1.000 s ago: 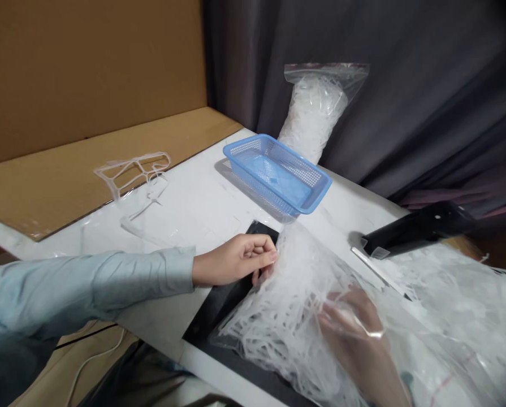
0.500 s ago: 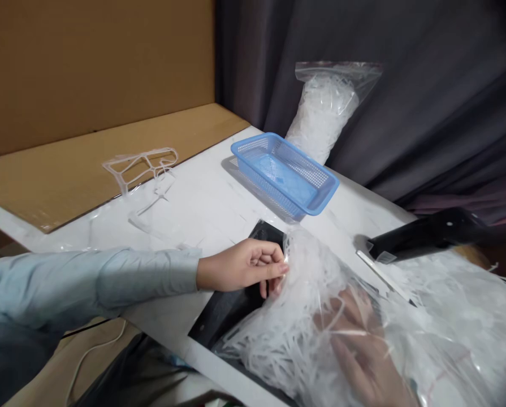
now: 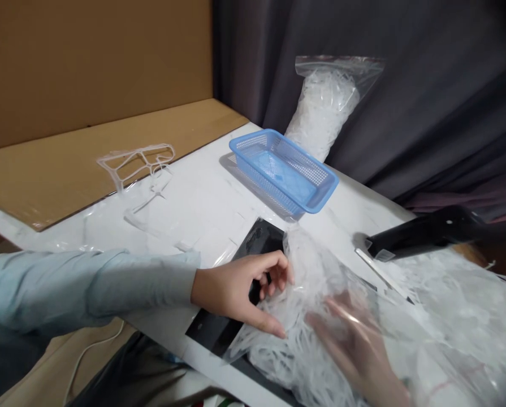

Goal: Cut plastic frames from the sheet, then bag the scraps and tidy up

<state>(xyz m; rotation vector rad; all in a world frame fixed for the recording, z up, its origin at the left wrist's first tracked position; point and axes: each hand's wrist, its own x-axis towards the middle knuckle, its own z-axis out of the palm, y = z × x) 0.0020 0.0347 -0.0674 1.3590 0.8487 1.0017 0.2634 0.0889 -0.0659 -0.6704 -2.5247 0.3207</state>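
Note:
A clear plastic bag with many thin white strips (image 3: pixel 303 350) lies over a black flat tray (image 3: pixel 259 237) at the table's front edge. My left hand (image 3: pixel 253 291) is at the bag's left side, thumb and fingers spread apart, fingertips against the plastic and nothing gripped. Behind clear film, my right hand (image 3: pixel 354 339) reaches in from the lower right with its fingers stretched toward the strips. Its outline is blurred by the plastic.
A blue basket (image 3: pixel 284 175) stands mid-table, with a filled zip bag (image 3: pixel 324 113) behind it. White looped strips (image 3: pixel 142 164) lie on cardboard at left. At right are a black object (image 3: pixel 426 234), a metal strip (image 3: pixel 382 274) and more white strips (image 3: pixel 468 305).
My left hand has opened from a pinch on the bag's edge, its thumb moving down. My right hand has shifted slightly, and the bag's near part has changed shape. The view has moved a little.

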